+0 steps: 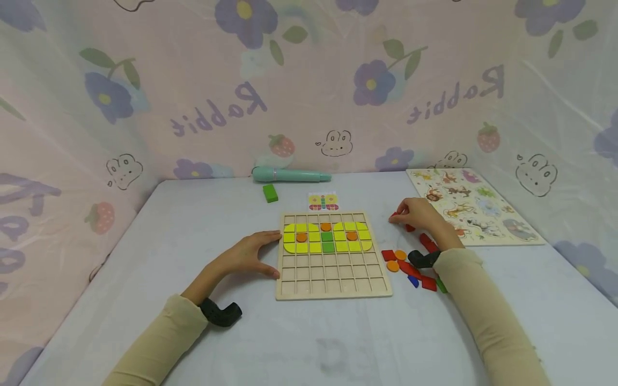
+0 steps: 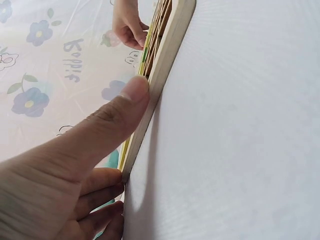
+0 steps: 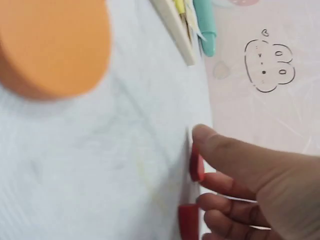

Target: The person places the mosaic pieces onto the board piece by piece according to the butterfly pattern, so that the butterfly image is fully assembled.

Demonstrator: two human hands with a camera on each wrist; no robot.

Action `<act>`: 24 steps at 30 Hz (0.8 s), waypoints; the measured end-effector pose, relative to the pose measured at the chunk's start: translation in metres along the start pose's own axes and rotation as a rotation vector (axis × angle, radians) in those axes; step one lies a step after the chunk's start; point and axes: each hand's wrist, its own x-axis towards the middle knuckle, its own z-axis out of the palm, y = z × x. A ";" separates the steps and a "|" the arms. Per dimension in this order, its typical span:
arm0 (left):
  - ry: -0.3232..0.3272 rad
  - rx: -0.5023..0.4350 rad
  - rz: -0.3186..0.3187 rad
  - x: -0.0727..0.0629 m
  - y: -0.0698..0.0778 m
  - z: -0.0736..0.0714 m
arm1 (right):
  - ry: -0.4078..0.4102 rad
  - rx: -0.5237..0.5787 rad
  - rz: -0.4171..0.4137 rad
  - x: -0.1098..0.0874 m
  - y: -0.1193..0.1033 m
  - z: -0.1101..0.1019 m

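Observation:
A wooden grid board [image 1: 333, 289] lies flat in the middle of the table, its upper rows filled with yellow, green and orange pieces. My left hand [image 1: 248, 254] rests against the board's left edge, thumb and fingertips touching the rim; the left wrist view shows its thumb [image 2: 107, 122] on that edge. To the right of the board, my right hand [image 1: 417, 214] pinches a red piece [image 3: 196, 162] between thumb and index finger, low over the table. A second red piece [image 3: 189, 222] lies close under its other fingers.
Red, orange, blue and green pieces lie loose by the right forearm, among them an orange disc [image 1: 393, 266]. Behind the board are a butterfly pattern card [image 1: 323, 201], a green block [image 1: 270, 193] and a teal pen [image 1: 292, 175]. An animal puzzle board [image 1: 523, 236] lies at the far right.

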 end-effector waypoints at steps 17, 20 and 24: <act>0.006 0.002 0.019 -0.001 0.002 -0.001 | 0.012 0.046 -0.131 0.001 0.002 0.008; 0.009 0.005 0.026 -0.002 0.002 -0.001 | 0.029 0.037 -0.186 -0.001 -0.011 0.007; 0.011 0.005 0.029 -0.002 0.003 -0.002 | 0.072 0.026 -0.379 -0.004 -0.041 0.010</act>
